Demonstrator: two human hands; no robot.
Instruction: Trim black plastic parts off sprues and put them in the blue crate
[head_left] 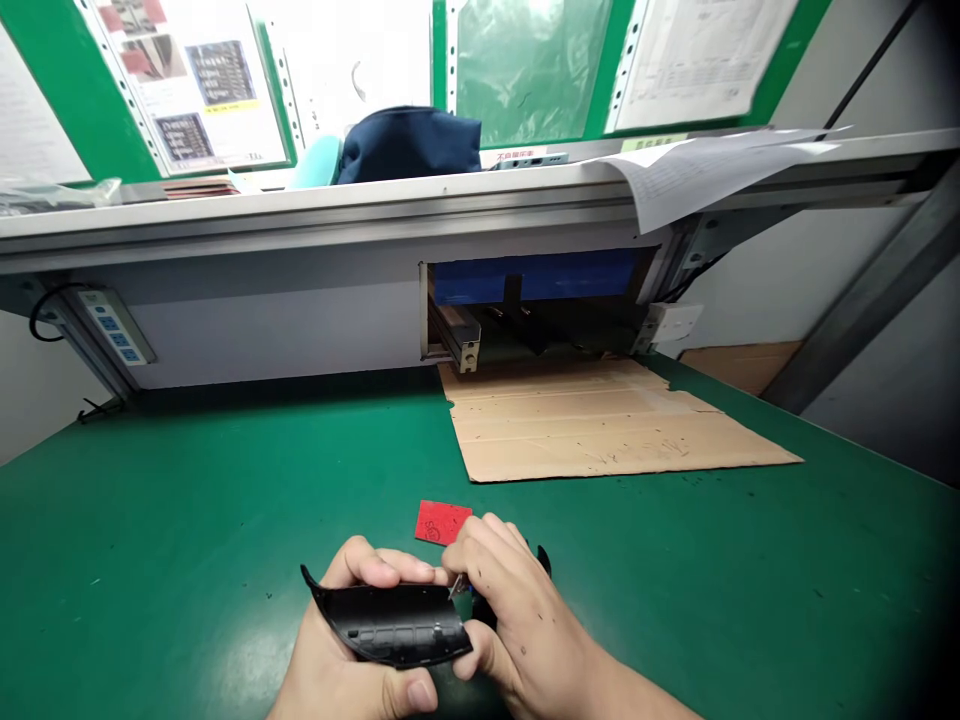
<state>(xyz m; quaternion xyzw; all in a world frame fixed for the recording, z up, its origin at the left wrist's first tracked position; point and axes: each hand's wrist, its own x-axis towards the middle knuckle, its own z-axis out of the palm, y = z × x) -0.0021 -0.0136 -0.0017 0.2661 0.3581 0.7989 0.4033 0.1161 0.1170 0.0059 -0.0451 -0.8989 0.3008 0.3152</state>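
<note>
My left hand is wrapped round a curved black plastic shell, thumb below and fingers along its far edge. The hollow, ribbed inside of the shell faces up toward me, and a pointed end sticks out at the left. My right hand is closed on black-handled nippers, whose metal tip touches or nearly touches the shell's upper right corner. Most of the tool is hidden by the fingers. The right thumb rests against the shell's right end. Just beyond the hands lies a small red card with dark marks.
A flat cardboard sheet lies on the green table, which has small dark scraps on it. Behind stands a shelf with a dark blue pouch and overhanging papers. A power strip is mounted at the left.
</note>
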